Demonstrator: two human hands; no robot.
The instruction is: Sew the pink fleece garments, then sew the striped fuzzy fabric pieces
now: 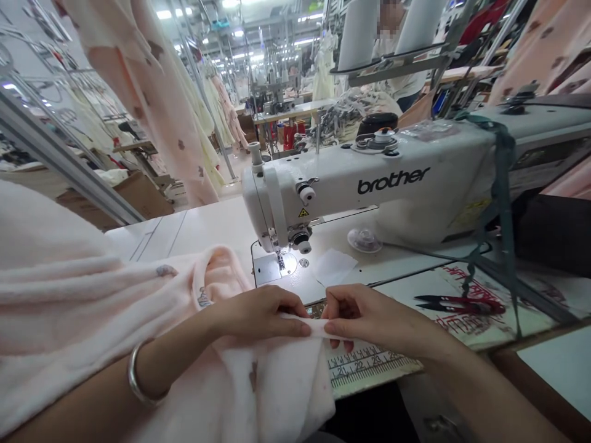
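Note:
A pale pink fleece garment [277,375] with small grey-brown motifs spreads across the left of the sewing table and hangs over its front edge. My left hand [263,312], with a silver bangle on the wrist, grips a folded edge of it between thumb and fingers. Close beside it, my right hand [353,314] pinches the same edge. Both hands are just in front of the white sewing machine [332,178], whose lit presser foot [281,261] has no fabric beneath it. A looped band of the garment lies left of the needle plate.
Red-handled thread snips [462,304] lie on the right of the table. A clear bobbin-like disc [364,240] and a white scrap [336,266] rest near the machine arm. A printed ruler [364,366] runs along the front edge. Garments hang behind; a person stands at the back.

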